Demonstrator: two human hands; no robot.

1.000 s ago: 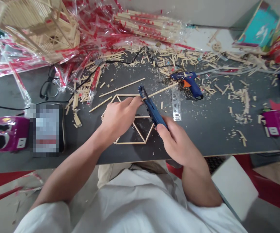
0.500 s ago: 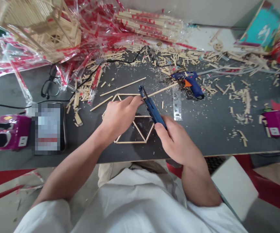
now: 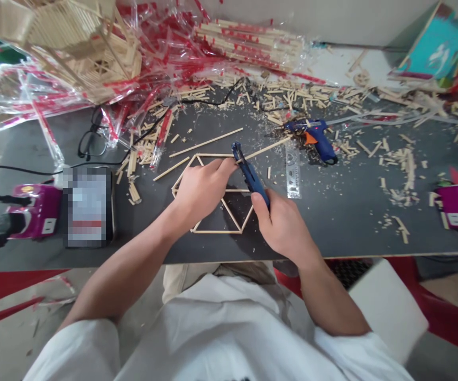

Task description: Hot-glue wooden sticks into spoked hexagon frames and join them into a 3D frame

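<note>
A flat six-sided frame of thin wooden sticks (image 3: 217, 232) lies on the dark table, with diagonal sticks inside it. My left hand (image 3: 203, 185) is over its upper part, fingertips pinched on the near end of a wooden stick (image 3: 268, 148). That stick slants up and right towards the glue gun. My right hand (image 3: 282, 225) is wrapped round the handle of a blue hand cutter (image 3: 255, 180). The cutter's head is against the stick, right beside my left fingertips. Whether its jaws are closed I cannot tell.
A blue glue gun (image 3: 314, 138) and a clear ruler (image 3: 293, 172) lie to the right. Loose sticks (image 3: 207, 143) and many offcuts are scattered behind. A phone (image 3: 90, 206), purple power sockets (image 3: 34, 211), glasses (image 3: 93, 142) and a wooden stick model (image 3: 74, 47) stand left.
The view has shifted slightly, so everything sits a little further right. The right hand and cutter handle have swung slightly inwards; both hands keep their holds.
</note>
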